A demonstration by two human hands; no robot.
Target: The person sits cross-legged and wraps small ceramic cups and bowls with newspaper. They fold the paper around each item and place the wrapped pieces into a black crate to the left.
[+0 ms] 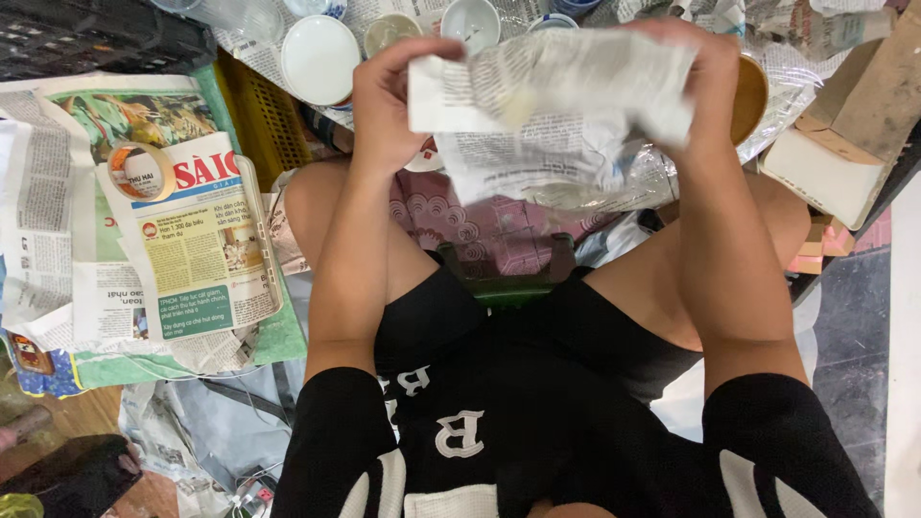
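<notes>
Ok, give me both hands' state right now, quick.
Left hand: closed on the left edge of the newspaper sheet.
Right hand: closed on the same sheet's right edge.

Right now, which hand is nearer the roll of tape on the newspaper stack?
The left hand. It grips the left edge of the newspaper sheet, with the tape roll further to its left. The right hand holds the sheet's far edge, farther away.
</notes>
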